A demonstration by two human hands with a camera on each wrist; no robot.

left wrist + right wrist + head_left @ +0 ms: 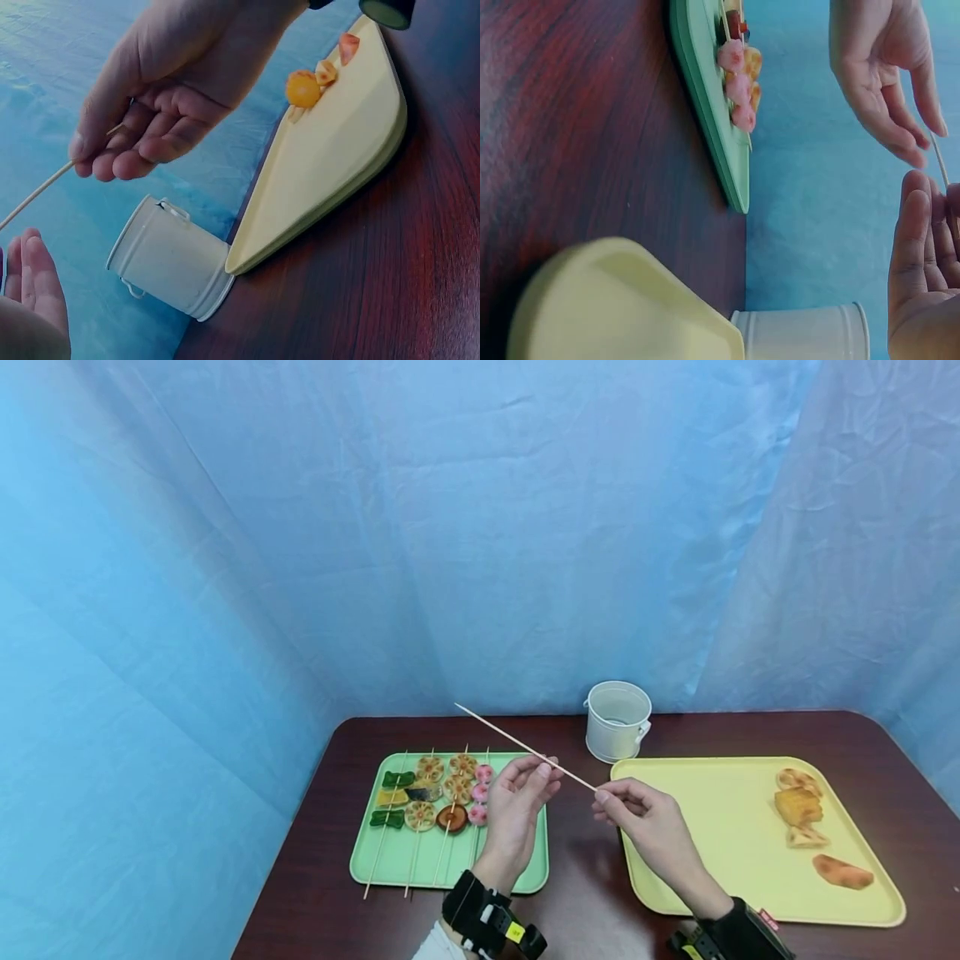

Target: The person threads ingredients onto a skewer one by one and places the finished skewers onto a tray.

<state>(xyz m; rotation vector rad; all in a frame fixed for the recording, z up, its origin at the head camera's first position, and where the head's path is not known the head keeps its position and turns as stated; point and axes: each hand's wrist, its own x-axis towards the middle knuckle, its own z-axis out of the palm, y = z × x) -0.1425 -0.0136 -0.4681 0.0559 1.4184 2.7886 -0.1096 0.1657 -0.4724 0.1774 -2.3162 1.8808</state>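
Note:
A bare wooden skewer [495,728] is held slantwise above the table, its free tip pointing up to the left. My right hand [651,822] pinches its lower end between thumb and fingers. Farther up the stick, my left hand [517,806] has thumb and fingertips around it in a light pinch. The right wrist view shows the left hand [889,67] with the skewer [939,161] between thumb and fingers. Beneath the left hand lies a green tray [532,872] with several loaded skewers: green and yellow pieces, lotus slices, a brown mushroom cap [452,818] and pink balls [478,793].
A yellow tray [705,843] lies at the right, bearing loose food pieces [798,807] and a brownish oblong piece [843,872] near its right side. Behind, between the trays, stands a white bucket [611,735]. A blue curtain [480,543] hangs behind the dark table [300,877].

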